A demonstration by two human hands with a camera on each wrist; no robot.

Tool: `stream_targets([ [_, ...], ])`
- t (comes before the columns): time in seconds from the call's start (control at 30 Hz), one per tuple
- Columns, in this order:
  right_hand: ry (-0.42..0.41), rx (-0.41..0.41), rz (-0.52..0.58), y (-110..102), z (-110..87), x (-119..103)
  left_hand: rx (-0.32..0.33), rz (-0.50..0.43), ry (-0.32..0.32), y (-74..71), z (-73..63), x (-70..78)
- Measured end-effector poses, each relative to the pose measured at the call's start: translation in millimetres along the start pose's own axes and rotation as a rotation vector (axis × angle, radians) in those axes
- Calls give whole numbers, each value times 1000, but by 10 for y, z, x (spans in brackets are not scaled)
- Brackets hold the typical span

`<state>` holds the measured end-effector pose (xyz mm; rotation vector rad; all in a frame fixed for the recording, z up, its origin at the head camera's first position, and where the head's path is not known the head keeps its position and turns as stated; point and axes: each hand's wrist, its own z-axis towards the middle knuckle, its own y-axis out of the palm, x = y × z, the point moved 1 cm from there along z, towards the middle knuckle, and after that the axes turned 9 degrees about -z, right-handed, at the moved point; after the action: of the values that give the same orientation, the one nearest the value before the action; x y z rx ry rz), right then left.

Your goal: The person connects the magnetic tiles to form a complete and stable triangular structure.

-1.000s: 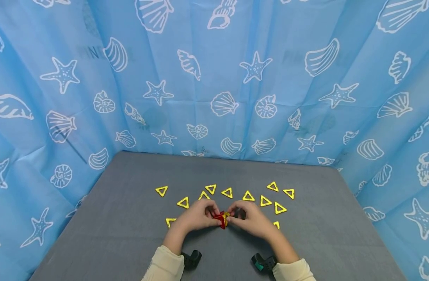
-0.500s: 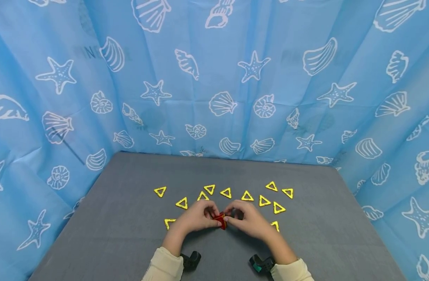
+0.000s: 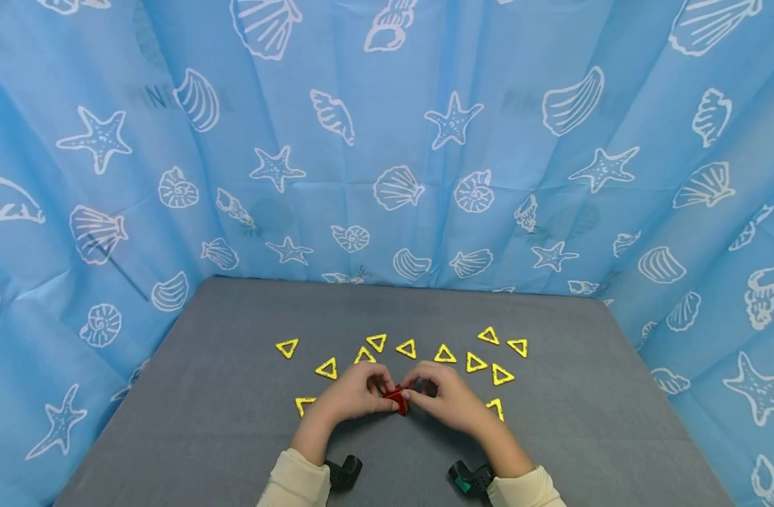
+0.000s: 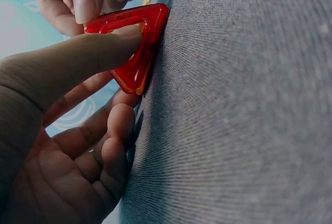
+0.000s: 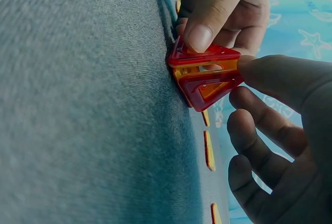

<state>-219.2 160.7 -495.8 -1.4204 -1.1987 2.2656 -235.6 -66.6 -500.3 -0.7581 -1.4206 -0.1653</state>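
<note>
Between my two hands is a small joined piece of triangular building tiles point(image 3: 397, 400), red on the outer faces with yellow showing inside. My left hand point(image 3: 360, 391) grips it, its thumb pressed on a red triangle point(image 4: 148, 45) in the left wrist view. From the other side my right hand point(image 3: 446, 396) pinches its edge with the thumb and a finger. The right wrist view shows two red triangular faces set at an angle, with a yellow band point(image 5: 199, 68) between them. One corner is down close to the grey tabletop.
Several flat yellow triangle tiles, such as one at the left point(image 3: 287, 348) and one at the right point(image 3: 502, 374), lie spread in an arc beyond and beside my hands. A blue shell-patterned curtain point(image 3: 387, 176) hangs behind the grey table point(image 3: 234, 436).
The yellow face that showed at my right fingertips has turned out of sight, and the held piece now looks red from above. Both hands stay nearly in place.
</note>
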Motion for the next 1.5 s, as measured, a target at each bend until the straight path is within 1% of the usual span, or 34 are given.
stream_targets([
  [0.23,-25,14,-1,15,3,-2,4,2,-3,-10,4,2],
  [0.57,4,-1,-33,7,-17,-26,1,-4,3,25,16,6],
  [0.73,-5,-3,-30,3,-16,-37,-5,-11,-3,10,15,-2],
  [0.97,-22,-7,16,-88,-28,-2,-11,-33,-5,-42,10,-30],
  [1.07,-18,19,18,-159,-45,26,-13,-47,-18,-76,-11,-15],
  [1.2,4,72,8,-253,-70,75,15,-30,-24,-132,-41,7],
  [1.3,34,102,0,-301,-81,119,56,-4,-12,-177,-56,9],
  [1.4,55,119,-23,-323,-88,153,111,8,0,-221,-88,-3],
  [1.5,66,121,-44,-322,-86,167,184,10,-10,-251,-138,-31],
])
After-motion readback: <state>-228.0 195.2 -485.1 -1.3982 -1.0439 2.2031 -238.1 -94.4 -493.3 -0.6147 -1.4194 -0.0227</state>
